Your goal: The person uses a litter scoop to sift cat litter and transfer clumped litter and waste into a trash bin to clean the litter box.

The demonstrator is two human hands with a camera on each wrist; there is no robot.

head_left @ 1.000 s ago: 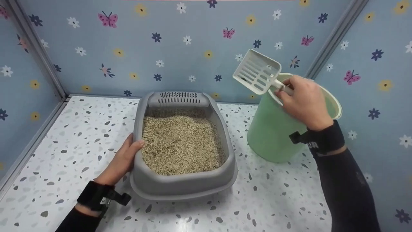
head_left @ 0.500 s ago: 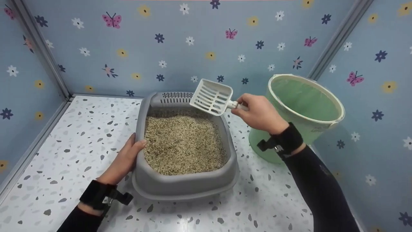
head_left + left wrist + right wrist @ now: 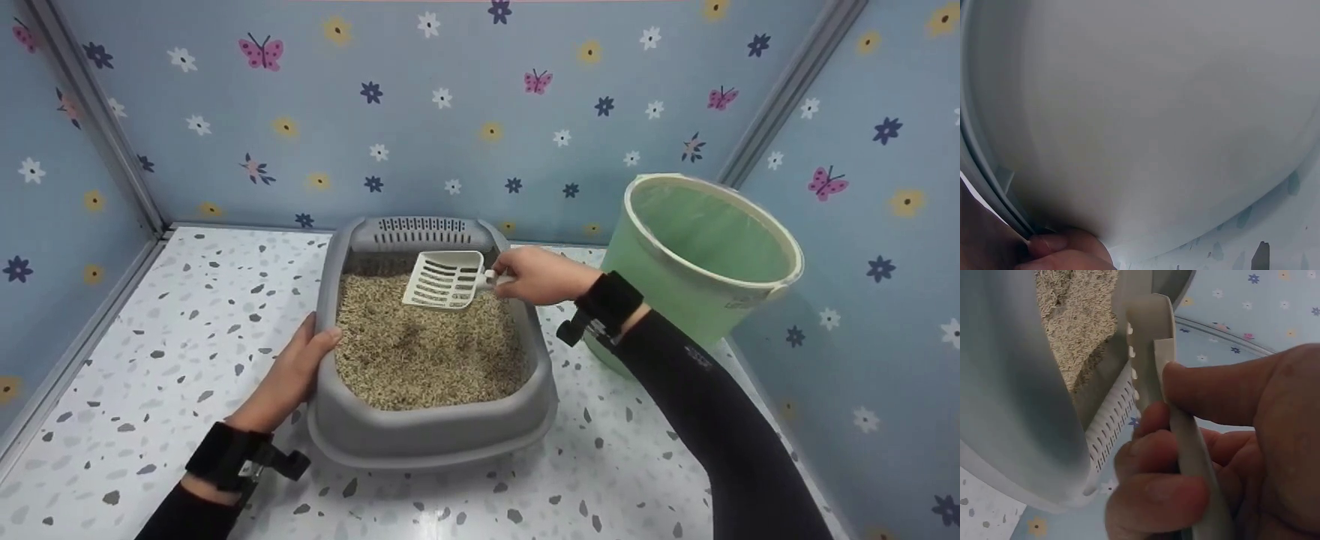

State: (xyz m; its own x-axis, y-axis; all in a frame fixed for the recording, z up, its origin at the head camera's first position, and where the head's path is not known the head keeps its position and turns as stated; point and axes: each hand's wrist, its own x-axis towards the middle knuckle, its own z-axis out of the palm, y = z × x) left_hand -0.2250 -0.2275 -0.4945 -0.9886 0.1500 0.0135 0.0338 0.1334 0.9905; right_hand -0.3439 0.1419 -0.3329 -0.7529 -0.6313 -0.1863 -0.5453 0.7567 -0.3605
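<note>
A grey litter box stands on the table, filled with tan pellet litter. My left hand grips its left rim, thumb over the top edge. Fingertips curl beneath that rim in the left wrist view. By its handle my right hand holds a white slotted litter scoop, over the back right part of the litter. The thumb presses the handle's top and the fingers wrap round it in the right wrist view. No clump shows on the scoop; whether its edge touches the litter, I cannot tell.
A pale green bin with a cream rim and a clear liner stands right of the litter box, behind my right forearm. Flower-patterned panels wall the speckled white table at the back and both sides.
My right hand has carried the litter scoop from above the bin's rim leftward and down to over the litter. My left hand has stayed on the box's rim.
</note>
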